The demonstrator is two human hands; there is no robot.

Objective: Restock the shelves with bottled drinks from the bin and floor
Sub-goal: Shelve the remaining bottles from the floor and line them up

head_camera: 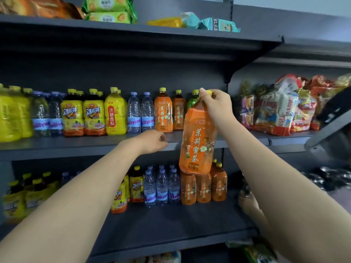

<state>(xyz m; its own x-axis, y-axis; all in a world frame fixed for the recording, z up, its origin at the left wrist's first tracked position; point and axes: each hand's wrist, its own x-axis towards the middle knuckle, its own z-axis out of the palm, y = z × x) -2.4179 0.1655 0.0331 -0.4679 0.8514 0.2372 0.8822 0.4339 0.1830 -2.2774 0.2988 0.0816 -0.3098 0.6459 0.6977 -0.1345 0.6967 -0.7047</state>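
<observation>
Editor: Bottle first. Where is it?

Photographer: Aloft. A large orange tea bottle [197, 141] hangs in front of the middle shelf [76, 147], top tilted a little to the right, base just above the caps of the row below.

Editor: Who has it?

Photographer: The person's right hand [214, 104]. Its grip is clamped at the very top, fingers and thumb pinched round the yellow cap [209, 92]. Nothing supports the bottle from beneath.

Editor: And the other arm?

Photographer: The left hand [153, 141] is at the front edge of the middle shelf, just left of the hanging bottle and apart from it. Its fingers are loosely curled, the grip closed on nothing that shows.

Editor: What fills the background?

Photographer: Two matching orange bottles [163, 112] stand on the middle shelf behind the hands, a green bottle [192, 101] beside them, then water bottles [140, 112] and yellow iced tea bottles [83, 116] running left. The lower shelf [171, 221] carries more orange tea [203, 185] directly under the held bottle. Green biscuit packs [108, 10] sit on the top shelf, and snack bags [275, 112] crowd the neighbouring bay to the right.
</observation>
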